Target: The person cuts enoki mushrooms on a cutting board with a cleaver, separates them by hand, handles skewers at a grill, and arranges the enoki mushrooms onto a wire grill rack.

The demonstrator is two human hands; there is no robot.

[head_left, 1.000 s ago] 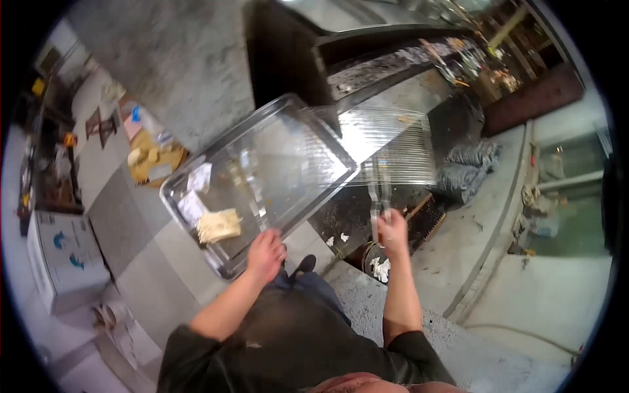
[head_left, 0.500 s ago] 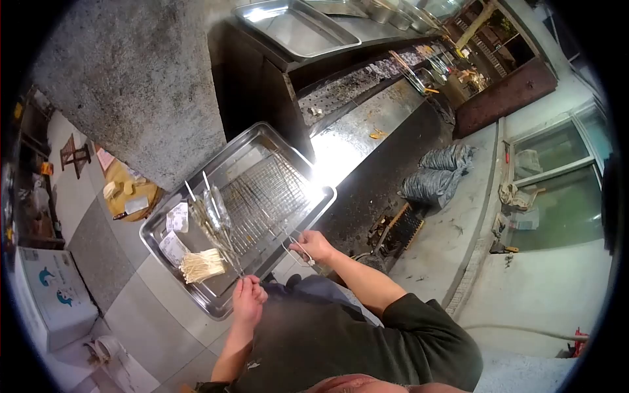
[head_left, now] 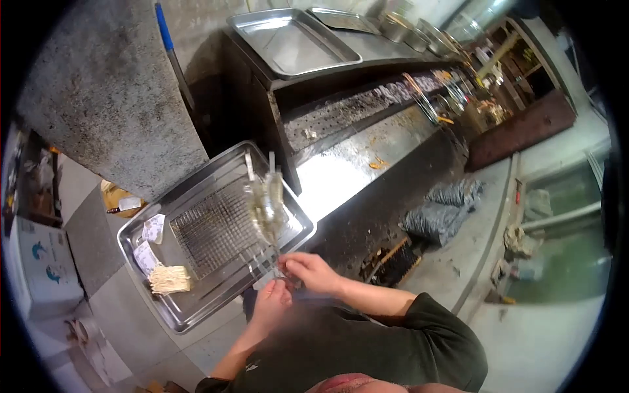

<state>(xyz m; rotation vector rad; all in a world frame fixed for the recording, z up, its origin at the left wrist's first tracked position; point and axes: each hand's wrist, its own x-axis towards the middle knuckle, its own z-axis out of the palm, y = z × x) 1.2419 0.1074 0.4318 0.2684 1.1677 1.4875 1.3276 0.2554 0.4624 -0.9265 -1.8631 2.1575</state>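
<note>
Close together over the tray's near edge, my left hand [head_left: 272, 304] and my right hand [head_left: 313, 272] are both closed around the lower ends of several skewers [head_left: 267, 209]. The skewers stand up in a bunch, threaded with greyish, shiny food blurred by motion; its kind I cannot make out. Their tips point away from me. Beneath them a wire grill basket [head_left: 213, 229] lies in a large metal tray [head_left: 180, 324], its handle end partly hidden near my hands. A bundle of pale enoki mushrooms [head_left: 170, 280] and two printed paper slips [head_left: 153, 229] lie at the tray's left end.
Ahead stands a long charcoal grill [head_left: 354, 111] with a metal ledge [head_left: 347, 167]. A second metal tray [head_left: 295, 42] rests above it. Grey bags [head_left: 436, 219] lie on the floor at right. A white box [head_left: 42, 268] stands at left, near a cleaver [head_left: 128, 204].
The skewers have been lifted off the tray's left side and moved right, over the grill basket. My right hand has left the basket's handle and come to the skewers beside my left hand.
</note>
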